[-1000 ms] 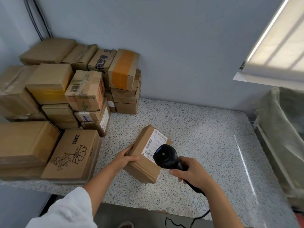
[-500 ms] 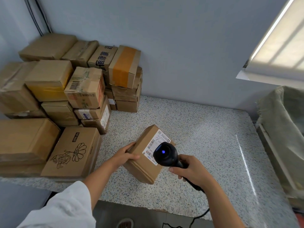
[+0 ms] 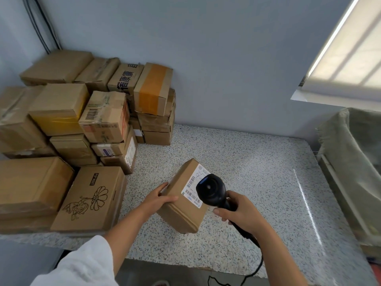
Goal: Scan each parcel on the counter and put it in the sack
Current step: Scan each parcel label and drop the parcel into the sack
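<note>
A small brown cardboard parcel (image 3: 181, 205) with a white barcode label sits tilted on the speckled counter (image 3: 257, 182). My left hand (image 3: 159, 198) grips its left side, thumb on top. My right hand (image 3: 241, 213) holds the handle of a black corded barcode scanner (image 3: 211, 187), whose head hovers over the label and covers part of it. A greenish woven sack (image 3: 354, 153) hangs open at the counter's right end.
A pile of several cardboard parcels (image 3: 86, 129) fills the counter's left side against the wall, with a flower-printed box (image 3: 92, 199) nearest me. The scanner cable (image 3: 255, 267) drops over the front edge. A window with a blind (image 3: 350, 52) is at upper right.
The blue light seen on the scanner head half a second ago is off. The scanner and parcel have barely shifted; both hands keep their hold.
</note>
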